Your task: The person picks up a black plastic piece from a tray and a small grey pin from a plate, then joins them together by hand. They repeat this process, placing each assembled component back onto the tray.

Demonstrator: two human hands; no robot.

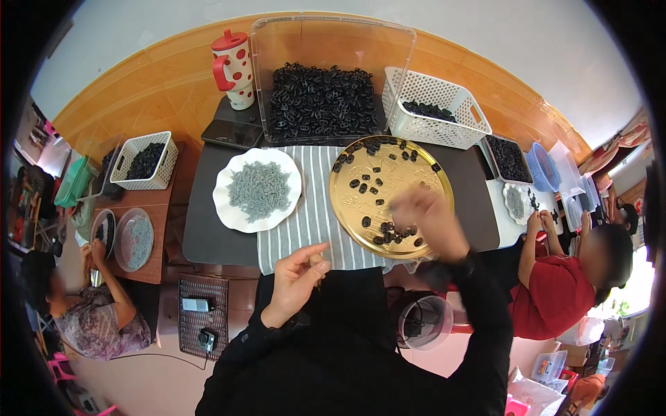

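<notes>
My left hand (297, 283) is raised in front of the table's near edge, by the striped cloth (305, 236). Its thumb lies against curled fingers while the index finger stretches out; whatever they hold is hidden. Smeared by motion, my right hand (433, 218) hovers over the right part of a round gold tray (354, 225), its fingers unclear. Small black plastic pieces (379, 202) lie scattered on the tray, thickest along its far and near edges. To the left, a white scalloped plate (224, 208) holds a heap of small grey screw-like parts (260, 188).
Behind the tray stand a clear bin (333, 35) of black pieces and a white perforated basket (440, 132). A dotted tumbler (236, 73) and a phone (232, 134) are at the back left. People (562, 277) work at tables on both sides.
</notes>
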